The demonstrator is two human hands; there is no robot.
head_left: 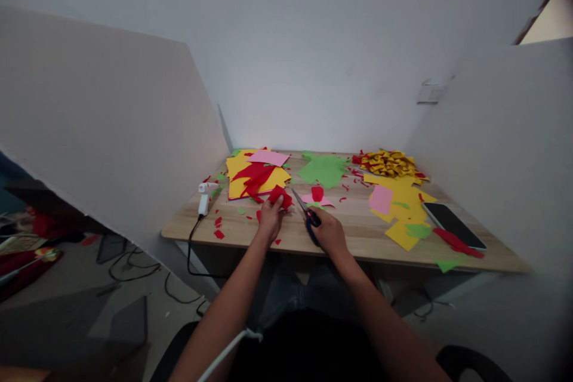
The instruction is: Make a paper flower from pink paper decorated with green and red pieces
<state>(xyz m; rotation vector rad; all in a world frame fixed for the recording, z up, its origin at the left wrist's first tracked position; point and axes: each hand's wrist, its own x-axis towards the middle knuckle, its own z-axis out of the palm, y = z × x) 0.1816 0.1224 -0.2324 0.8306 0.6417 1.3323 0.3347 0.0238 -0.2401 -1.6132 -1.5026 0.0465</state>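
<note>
Between the fingers of my left hand [271, 219] is a piece of red paper [282, 196], held just above the near part of the table. My right hand [330, 229] grips a pair of dark-handled scissors [301, 202], whose blades point up and left toward the red paper without touching it. Just beyond the scissors, a small red cutout [317, 193] lies on a pink paper piece [329, 200]. Behind my left hand, red scraps [255, 178] and a pink sheet [268, 158] rest on yellow paper [233, 168].
A white glue gun [203, 202] with a black cord stands at the table's left. Green paper [326, 171] lies at the back middle. On the right are a yellow-and-red heap of folded pieces [388, 163], yellow sheets [405, 194] and a phone [454, 225]. White partitions flank the table.
</note>
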